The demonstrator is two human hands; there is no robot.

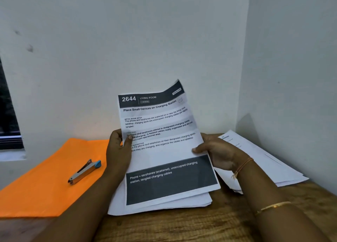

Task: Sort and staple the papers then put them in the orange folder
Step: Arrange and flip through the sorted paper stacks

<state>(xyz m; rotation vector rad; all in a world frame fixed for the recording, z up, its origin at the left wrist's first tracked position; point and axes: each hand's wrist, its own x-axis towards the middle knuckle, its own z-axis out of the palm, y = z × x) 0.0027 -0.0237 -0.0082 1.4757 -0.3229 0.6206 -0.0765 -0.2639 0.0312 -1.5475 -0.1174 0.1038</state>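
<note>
1. You have one orange folder (pixel 45 183).
2. You have one stapler (pixel 84 171).
3. You have two paper stacks: the middle stack (pixel 182 202) and the right stack (pixel 264 159).
4. You hold one printed sheet (pixel 160 132).
5. You wear two bracelets: a thread band (pixel 243 166) and a gold bangle (pixel 273 206).

Office-like desk corner, wooden table (pixel 228 223), bare white walls (pixel 127 41), printed papers (pixel 164 159), stapler (pixel 84 171), orange folder (pixel 45 187)

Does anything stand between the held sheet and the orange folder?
Yes. The stapler lies on top of the folder, left of the sheet held by the left hand and right hand; it likely has to come off first.
</note>
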